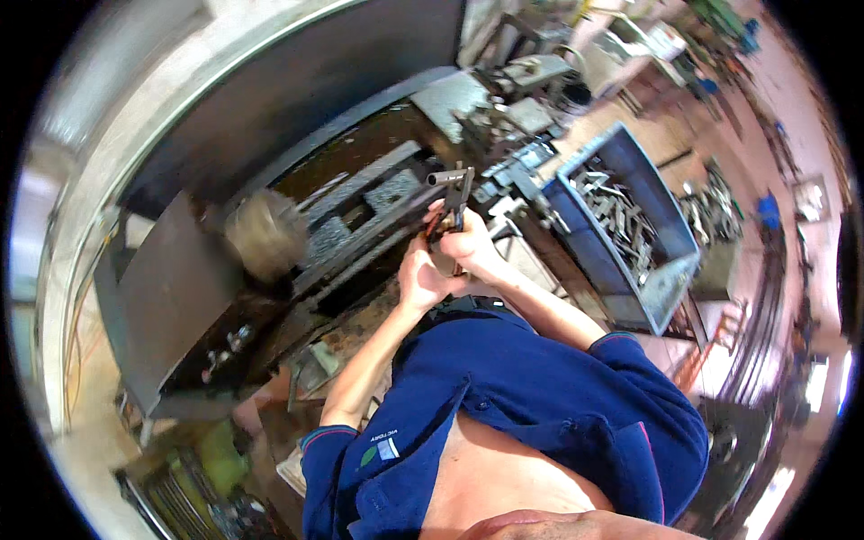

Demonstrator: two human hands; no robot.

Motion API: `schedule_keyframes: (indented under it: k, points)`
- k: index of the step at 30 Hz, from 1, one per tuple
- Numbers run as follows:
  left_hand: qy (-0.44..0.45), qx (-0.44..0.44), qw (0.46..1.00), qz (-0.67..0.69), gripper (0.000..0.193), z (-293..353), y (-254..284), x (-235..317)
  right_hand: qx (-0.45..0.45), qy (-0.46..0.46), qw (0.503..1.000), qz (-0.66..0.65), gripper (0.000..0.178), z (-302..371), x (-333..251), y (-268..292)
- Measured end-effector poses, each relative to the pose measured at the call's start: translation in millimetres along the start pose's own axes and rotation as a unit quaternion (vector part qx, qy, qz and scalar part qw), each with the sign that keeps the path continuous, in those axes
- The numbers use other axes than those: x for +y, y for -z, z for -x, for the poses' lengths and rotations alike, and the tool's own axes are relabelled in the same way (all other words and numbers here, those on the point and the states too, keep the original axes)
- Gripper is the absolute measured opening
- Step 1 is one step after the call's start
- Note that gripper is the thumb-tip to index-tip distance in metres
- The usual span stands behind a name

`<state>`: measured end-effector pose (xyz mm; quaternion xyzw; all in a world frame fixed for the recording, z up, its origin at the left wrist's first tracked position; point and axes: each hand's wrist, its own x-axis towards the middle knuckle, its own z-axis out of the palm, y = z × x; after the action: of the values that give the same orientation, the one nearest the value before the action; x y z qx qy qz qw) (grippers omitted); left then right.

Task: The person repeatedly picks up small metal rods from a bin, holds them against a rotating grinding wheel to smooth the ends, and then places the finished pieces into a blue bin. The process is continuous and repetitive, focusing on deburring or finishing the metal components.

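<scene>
Between the two hands, just in front of the lathe [175, 279], a metal piece [467, 193] stands out beyond the fingers, its long axis running up and slightly right, away from the body. A short tube [443, 178] sits crosswise at its far end, the round mouth facing left. The right hand [472, 247] is nearer, its grip closed around the lower part; how firmly, I cannot tell. The left hand [425, 274] lies lower and to the left, fingers curled up beside the piece, yet whether its grip has hold is hidden. Right of both, well apart, a blue bin [673, 274] holds loose metal parts [621, 216]. For writing, the blue shirt [531, 378] bears a small printed label [388, 448] beside a green mark; no lettering can be made out on the piece.
</scene>
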<state>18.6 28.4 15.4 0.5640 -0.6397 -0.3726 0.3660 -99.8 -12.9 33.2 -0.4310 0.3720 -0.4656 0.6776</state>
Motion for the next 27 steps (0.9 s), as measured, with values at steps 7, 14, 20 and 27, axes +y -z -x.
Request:
schedule_keyframes:
  k: [7, 14, 20, 27]
  points:
    - [-0.106, 0.032, 0.992, -0.056, 0.076, 11, -41, 29, 0.099, 0.064, 0.993, -0.027, 0.039, 48, -20, 32]
    - [-0.103, -0.035, 0.991, -0.082, 0.094, 15, -67, 54, 0.114, 0.062, 0.987, -0.095, 0.024, 69, -30, 79]
    - [0.022, -0.035, 0.999, -0.009, 0.048, 52, -79, 34, 0.19, -0.04, 0.981, 0.014, 0.016, 101, -15, 183]
    - [0.231, 0.132, 0.963, -0.051, 0.039, 149, -62, -15, 0.11, -0.032, 0.911, -0.395, 0.058, 96, -81, 319]
